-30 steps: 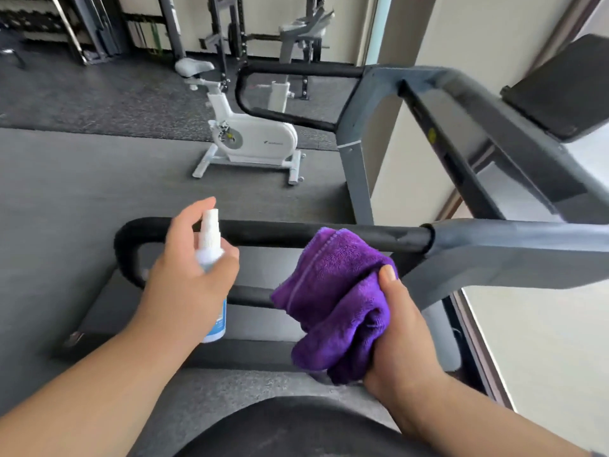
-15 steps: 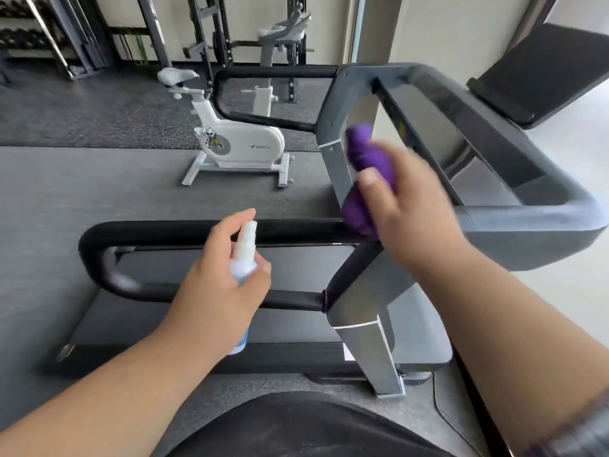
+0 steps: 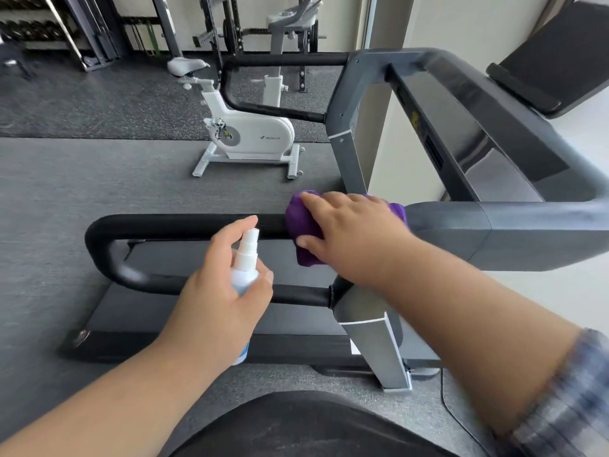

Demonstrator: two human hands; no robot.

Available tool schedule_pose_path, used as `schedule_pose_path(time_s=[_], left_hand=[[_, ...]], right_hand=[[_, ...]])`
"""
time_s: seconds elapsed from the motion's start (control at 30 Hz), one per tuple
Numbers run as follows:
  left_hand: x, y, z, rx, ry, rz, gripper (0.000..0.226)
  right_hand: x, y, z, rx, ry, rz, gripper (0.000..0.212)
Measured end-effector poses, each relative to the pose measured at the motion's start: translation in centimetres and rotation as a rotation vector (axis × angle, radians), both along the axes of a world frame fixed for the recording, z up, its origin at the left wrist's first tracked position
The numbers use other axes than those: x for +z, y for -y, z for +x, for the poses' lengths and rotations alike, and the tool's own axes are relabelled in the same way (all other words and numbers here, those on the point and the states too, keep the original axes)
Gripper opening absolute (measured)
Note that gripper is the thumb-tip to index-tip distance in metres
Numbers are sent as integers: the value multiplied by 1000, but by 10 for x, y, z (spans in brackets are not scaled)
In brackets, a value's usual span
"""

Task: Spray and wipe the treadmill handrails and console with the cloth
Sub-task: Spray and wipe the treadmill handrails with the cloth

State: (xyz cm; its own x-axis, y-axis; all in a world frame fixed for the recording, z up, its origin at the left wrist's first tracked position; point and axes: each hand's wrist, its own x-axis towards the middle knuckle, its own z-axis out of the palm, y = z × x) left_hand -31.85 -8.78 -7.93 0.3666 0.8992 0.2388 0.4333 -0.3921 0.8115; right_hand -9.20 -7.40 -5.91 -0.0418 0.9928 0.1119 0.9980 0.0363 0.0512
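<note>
Head view: one treadmill [image 3: 514,232], seen from its side, carries two black padded handrails, a near handrail [image 3: 158,225] that loops from the grey console arm out to the left and back to the upright post, and a far handrail [image 3: 283,61] of the same looped form beyond it. Two hands are in the frame. The left hand [image 3: 217,291] is curled round one white spray bottle [image 3: 245,265], its index finger raised just above the nozzle, which points toward the near handrail. The right hand [image 3: 349,229] lies on top of one purple cloth [image 3: 303,222], fingers spread over it and thumb hooked under its lower edge, pressing the cloth onto the near handrail close to where the black padding meets the grey arm. One dark console panel [image 3: 557,57] is tilted at the upper right. A plaid sleeve [image 3: 566,400] covers the right forearm near the lower right corner. On the grey floor beyond stands one white exercise bike [image 3: 250,136]; behind it, one dark weight rack [image 3: 95,31] stands against the back wall.
</note>
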Motion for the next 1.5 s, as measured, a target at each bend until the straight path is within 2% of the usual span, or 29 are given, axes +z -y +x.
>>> schedule_pose_path(time_s=[0.13, 0.3, 0.53, 0.63, 0.7, 0.93, 1.17, 1.37, 1.5], left_hand=[[1, 2, -10, 14, 42, 0, 63], [-8, 8, -18, 58, 47, -29, 64], [-9, 11, 2, 20, 101, -16, 66], [-8, 13, 6, 1, 124, -19, 60], [-10, 13, 1, -6, 129, -20, 62], [-29, 21, -20, -11, 103, -63, 55], [-28, 20, -12, -92, 110, -71, 55], [-28, 23, -9, -130, 126, -35, 56], [-31, 18, -26, -53, 152, -50, 57]], right_hand=[[13, 16, 43, -49, 25, -99, 87], [5, -3, 7, 3, 199, -13, 75], [-1, -30, -34, 156, 64, 23, 86], [5, -21, -7, 60, -102, -24, 87], [7, -12, 14, -12, -138, -40, 84], [0, -22, -15, 49, 138, 46, 81], [-8, -56, -79, 194, 176, 53, 83], [-6, -38, -38, 174, 51, 47, 88], [-8, -36, -43, 149, 196, 99, 84]])
